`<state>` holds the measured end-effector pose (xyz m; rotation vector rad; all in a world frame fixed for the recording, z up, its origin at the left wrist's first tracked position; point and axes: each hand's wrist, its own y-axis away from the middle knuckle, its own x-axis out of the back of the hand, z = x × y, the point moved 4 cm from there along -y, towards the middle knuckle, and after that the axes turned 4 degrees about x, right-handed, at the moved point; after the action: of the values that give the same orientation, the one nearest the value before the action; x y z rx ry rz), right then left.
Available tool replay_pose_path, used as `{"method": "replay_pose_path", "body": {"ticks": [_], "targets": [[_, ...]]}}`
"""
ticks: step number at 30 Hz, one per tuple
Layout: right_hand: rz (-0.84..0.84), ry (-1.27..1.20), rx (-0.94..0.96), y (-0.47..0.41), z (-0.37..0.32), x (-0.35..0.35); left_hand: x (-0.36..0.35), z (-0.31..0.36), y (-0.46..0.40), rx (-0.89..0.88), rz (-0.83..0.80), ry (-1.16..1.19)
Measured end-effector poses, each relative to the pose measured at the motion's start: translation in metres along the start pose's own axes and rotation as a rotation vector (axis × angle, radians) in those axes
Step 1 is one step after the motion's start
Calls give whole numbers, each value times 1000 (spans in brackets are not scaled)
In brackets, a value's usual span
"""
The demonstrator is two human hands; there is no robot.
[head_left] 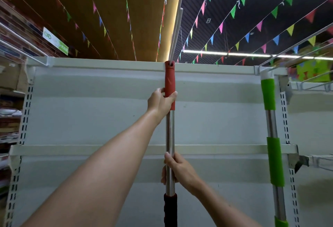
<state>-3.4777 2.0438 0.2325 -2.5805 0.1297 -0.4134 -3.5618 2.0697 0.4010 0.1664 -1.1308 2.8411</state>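
Note:
A long metal pole (pixel 170 133) stands upright in front of me, with a red grip (pixel 170 82) at its top and a black grip (pixel 170 208) lower down. My left hand (pixel 160 103) grips the lower part of the red grip. My right hand (pixel 177 170) grips the bare steel section below it. The pole's bottom end is out of view.
A white shop shelving back panel (pixel 90 115) fills the view behind the pole. A second steel pole with green grips (pixel 272 133) leans at the right upright. Wire shelf rails (pixel 306 42) jut out at right, stocked shelves (pixel 10 82) at left. Strings of coloured flags hang overhead.

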Motion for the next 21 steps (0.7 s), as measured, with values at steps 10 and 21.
{"method": "replay_pose_path", "body": {"ticks": [10, 21], "targets": [[2, -8, 0, -3, 6, 1, -3, -4, -3, 2, 6, -28], [-8, 25, -11, -5, 8, 2, -1, 1, -2, 27, 8, -65]]}}
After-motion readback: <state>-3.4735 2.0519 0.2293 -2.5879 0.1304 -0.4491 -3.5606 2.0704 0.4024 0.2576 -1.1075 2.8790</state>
